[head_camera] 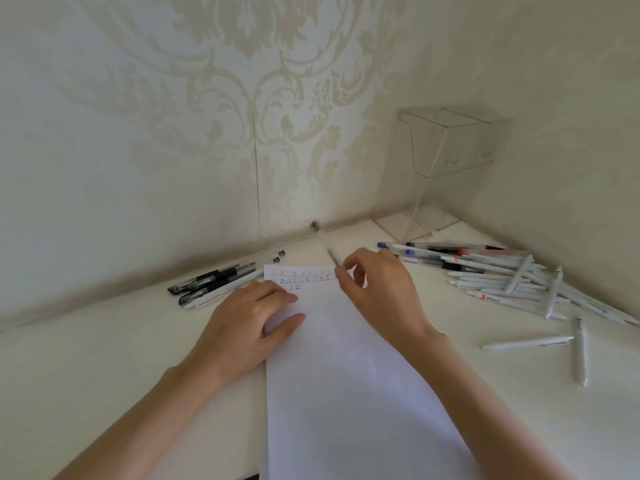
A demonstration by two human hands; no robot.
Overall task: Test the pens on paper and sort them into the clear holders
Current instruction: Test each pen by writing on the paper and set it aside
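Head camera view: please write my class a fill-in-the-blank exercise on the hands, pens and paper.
The left hand rests flat on the ____.
The right hand pinches a ____.
The heap of white pens lies to the ____ of the right hand.
Missing words: paper; pen; right.

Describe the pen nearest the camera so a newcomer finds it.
Find the pen pile right of the paper. Two white strays lie nearer the camera. Yours is the lengthwise pen, pointing at the camera; the crosswise pen lies beside it.
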